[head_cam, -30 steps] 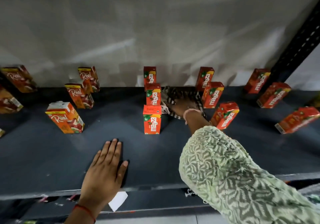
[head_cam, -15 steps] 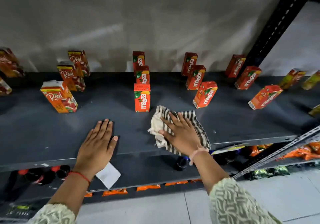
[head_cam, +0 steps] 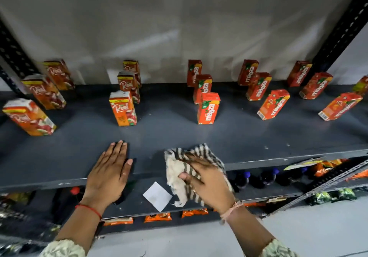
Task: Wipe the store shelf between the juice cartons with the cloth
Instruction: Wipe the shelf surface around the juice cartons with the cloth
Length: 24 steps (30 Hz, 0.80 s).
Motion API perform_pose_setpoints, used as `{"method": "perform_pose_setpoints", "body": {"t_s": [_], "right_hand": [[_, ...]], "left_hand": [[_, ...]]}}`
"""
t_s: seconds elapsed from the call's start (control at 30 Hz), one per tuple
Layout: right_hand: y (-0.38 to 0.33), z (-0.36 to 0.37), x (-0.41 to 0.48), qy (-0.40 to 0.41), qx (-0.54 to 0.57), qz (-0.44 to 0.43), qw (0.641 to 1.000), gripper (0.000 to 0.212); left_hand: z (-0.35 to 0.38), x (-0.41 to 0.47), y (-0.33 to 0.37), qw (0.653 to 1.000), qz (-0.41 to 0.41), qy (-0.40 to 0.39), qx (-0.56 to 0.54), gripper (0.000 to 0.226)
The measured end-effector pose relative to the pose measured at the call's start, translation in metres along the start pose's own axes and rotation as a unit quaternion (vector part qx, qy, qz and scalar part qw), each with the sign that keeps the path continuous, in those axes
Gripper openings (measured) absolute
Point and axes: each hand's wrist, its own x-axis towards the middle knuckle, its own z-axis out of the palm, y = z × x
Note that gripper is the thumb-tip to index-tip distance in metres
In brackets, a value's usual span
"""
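A dark grey shelf (head_cam: pixel 249 137) carries rows of juice cartons running front to back. Red Maaza cartons (head_cam: pixel 208 108) stand in the middle and to the right, Real cartons (head_cam: pixel 123 111) in the middle left and far left. My right hand (head_cam: pixel 209 179) grips a striped brown-and-cream cloth (head_cam: pixel 179 169) at the shelf's front edge, below the front middle Maaza carton. Part of the cloth hangs over the edge. My left hand (head_cam: pixel 109 169) lies flat on the shelf front, fingers together, holding nothing.
A black slotted upright (head_cam: pixel 342 30) stands at the right, another (head_cam: pixel 12 53) at the left. A lower shelf holds dark bottles (head_cam: pixel 247 179), orange packets (head_cam: pixel 157 217) and a white paper tag (head_cam: pixel 157 196). A grey wall backs the shelf.
My right hand has pulled the cloth from deep between the Maaza rows forward to the shelf's front edge, where it now droops over. My left hand has stayed flat on the shelf.
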Motion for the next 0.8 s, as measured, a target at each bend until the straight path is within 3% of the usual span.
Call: {"method": "perform_pose_setpoints", "body": {"t_s": [0.07,0.13,0.27,0.4,0.5,0.57,0.63,0.7,0.8], "right_hand": [[-0.036,0.006,0.029,0.007,0.116,0.025,0.993,0.069],[-0.056,0.006,0.070,0.061,0.173,0.033,0.983,0.049],[-0.062,-0.006,0.168,0.129,0.130,0.093,0.979,0.046],[-0.038,0.000,0.250,0.054,-0.027,0.098,0.993,0.051],[-0.003,0.020,0.290,0.001,-0.126,0.116,0.985,0.060],[0.015,0.034,0.300,-0.039,-0.123,0.123,0.984,0.085],[0.025,0.041,0.297,-0.061,-0.094,0.129,0.985,0.096],[0.015,0.035,0.281,-0.063,-0.124,0.130,0.982,0.092],[0.006,0.033,0.250,-0.108,-0.186,0.133,0.968,0.068]], "left_hand": [[-0.009,-0.002,-0.027,1.000,-0.014,0.001,-0.005,0.080],[-0.014,-0.003,-0.046,1.000,-0.013,-0.006,-0.007,0.081],[-0.015,-0.002,-0.060,1.000,0.002,-0.011,0.000,0.084],[-0.017,-0.002,-0.061,1.000,0.000,-0.025,0.001,0.076],[-0.017,-0.001,-0.062,1.000,0.001,-0.022,0.006,0.071],[-0.017,-0.001,-0.063,1.000,0.000,-0.029,0.005,0.070],[-0.015,0.000,-0.063,1.000,-0.001,-0.024,0.007,0.069],[-0.015,0.000,-0.063,1.000,0.004,-0.016,0.012,0.068],[-0.015,-0.001,-0.063,1.000,0.009,-0.002,0.012,0.068]]}}
